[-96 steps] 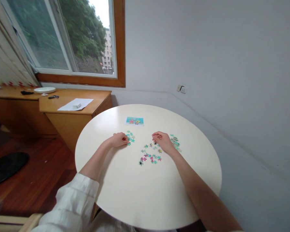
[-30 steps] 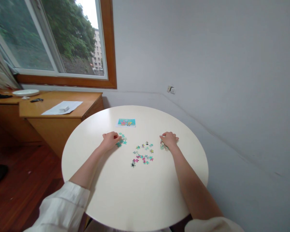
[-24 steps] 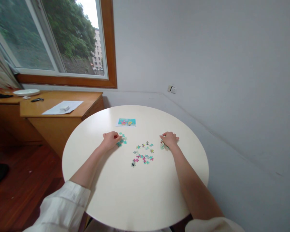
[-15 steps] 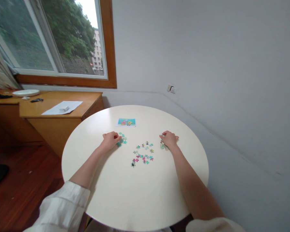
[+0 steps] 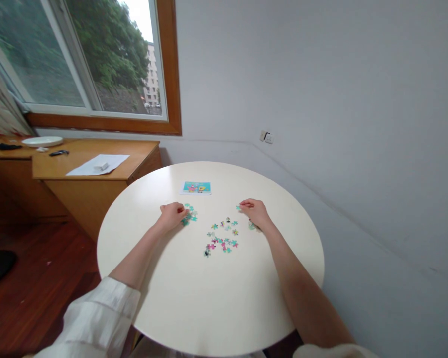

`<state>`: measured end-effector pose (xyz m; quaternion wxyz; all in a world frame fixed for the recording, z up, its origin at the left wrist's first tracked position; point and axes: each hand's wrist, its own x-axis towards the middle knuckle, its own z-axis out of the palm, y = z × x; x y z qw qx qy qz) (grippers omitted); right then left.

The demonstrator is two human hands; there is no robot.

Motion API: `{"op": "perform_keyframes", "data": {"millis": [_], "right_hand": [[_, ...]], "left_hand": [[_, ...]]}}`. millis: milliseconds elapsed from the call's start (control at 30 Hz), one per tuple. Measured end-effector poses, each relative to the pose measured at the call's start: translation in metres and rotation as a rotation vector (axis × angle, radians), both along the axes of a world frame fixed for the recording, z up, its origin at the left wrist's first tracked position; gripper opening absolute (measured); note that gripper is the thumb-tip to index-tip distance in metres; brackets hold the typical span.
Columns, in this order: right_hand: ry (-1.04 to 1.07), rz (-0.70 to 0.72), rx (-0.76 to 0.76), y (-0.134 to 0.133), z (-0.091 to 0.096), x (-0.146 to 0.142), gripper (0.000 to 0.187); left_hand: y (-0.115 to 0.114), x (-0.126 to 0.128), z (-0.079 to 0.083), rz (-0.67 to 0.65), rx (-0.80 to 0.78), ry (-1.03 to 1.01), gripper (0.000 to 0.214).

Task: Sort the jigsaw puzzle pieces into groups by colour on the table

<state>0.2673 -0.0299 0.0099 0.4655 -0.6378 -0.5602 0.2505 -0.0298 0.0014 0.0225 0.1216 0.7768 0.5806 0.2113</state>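
Observation:
My right hand (image 5: 256, 212) is closed in a pinch over the right side of the table, with a teal jigsaw puzzle piece (image 5: 238, 208) at its fingertips. Under and beside its palm lie pale puzzle pieces (image 5: 251, 225), partly covered by the hand. On the left, my left hand (image 5: 172, 216) rests with curled fingers at the edge of a small cluster of teal puzzle pieces (image 5: 189, 214); what its fingertips hold is hidden. Between the hands several loose pieces, teal, pink and yellow, are spread out, among them a pink piece (image 5: 211, 246).
Behind the pieces a picture card (image 5: 196, 188) with cartoon figures lies on the round white table (image 5: 209, 298). To the left stands a wooden desk (image 5: 142, 154) with a paper sheet (image 5: 115, 161) and a white plate (image 5: 43, 141). A wall borders the table's far right.
My right hand has shifted left, away from the right-hand pile, bringing a teal puzzle piece at its fingertips. My left hand stays by its cluster. The view has moved slightly.

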Motion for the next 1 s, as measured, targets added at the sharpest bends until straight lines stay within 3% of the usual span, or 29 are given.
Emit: {"op": "perform_keyframes", "data": {"millis": [133,300,600,867,1000], "right_hand": [[0.013,0.371,-0.119,-0.013,0.013,-0.026,0.015],[-0.083,0.566,-0.246,-0.026,0.022,-0.043,0.018],[-0.19,0.624,-0.335,-0.031,0.027,-0.047,0.015],[-0.2,0.622,-0.309,-0.031,0.026,-0.048,0.012],[-0.161,0.472,-0.172,-0.025,0.026,-0.028,0.014]], "left_hand": [[-0.001,0.0,-0.001,0.004,0.0,-0.004,0.031],[-0.001,0.0,0.0,0.012,-0.003,0.001,0.031],[-0.001,0.0,0.0,0.023,-0.023,0.018,0.031],[-0.002,0.0,0.002,0.02,-0.022,0.044,0.03],[-0.003,0.001,0.004,0.025,-0.017,0.025,0.031]]}}
